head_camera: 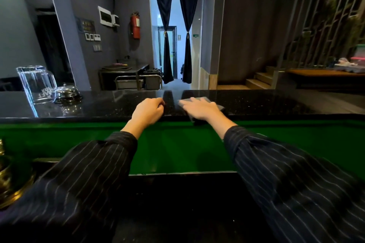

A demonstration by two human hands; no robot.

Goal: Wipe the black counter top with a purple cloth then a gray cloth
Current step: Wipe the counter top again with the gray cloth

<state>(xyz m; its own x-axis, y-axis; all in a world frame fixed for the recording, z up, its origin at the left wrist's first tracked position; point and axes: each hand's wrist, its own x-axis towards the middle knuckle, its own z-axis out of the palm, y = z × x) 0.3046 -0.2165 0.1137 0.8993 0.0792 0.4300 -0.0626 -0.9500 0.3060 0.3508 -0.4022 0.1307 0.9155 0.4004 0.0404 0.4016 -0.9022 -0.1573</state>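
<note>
Right fingers (189, 105) flat on gray cloth (219, 107), left hand (148, 110) curled

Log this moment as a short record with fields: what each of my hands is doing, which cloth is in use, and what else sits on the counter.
surface: black counter
cloth in use: gray cloth, flat on the counter
right hand: fingers spread, pressing on the gray cloth
left hand: fingers curled, resting on the counter, nothing seen in it
purple cloth: not in view
other items: clear jug and silver bell, side by side at the counter's left end
</note>
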